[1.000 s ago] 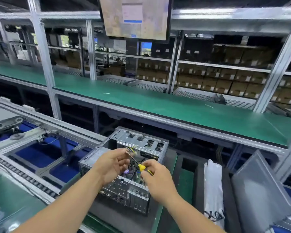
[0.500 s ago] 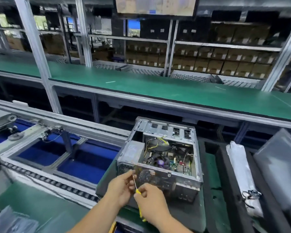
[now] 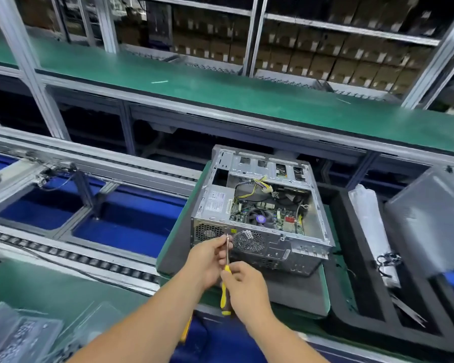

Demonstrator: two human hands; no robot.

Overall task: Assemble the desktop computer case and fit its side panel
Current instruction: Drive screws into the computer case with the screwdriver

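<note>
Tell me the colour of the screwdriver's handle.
Yellow and black, on the screwdriver gripped by the right hand; the head view, the only one, shows it.

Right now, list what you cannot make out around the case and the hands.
All head view:
- Screwdriver tip: too small to tell if it holds a screw, left hand fingers crowd it.
- Case label: text too small.
- Grey panel: blurred, cut by right edge.
- Right hand covers the handle's middle.

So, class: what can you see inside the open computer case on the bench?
Inside the computer case: a green motherboard, a round cooler fan and yellow-black cables. The drive cage and rear wall hide whatever lies beneath and behind them.
</note>
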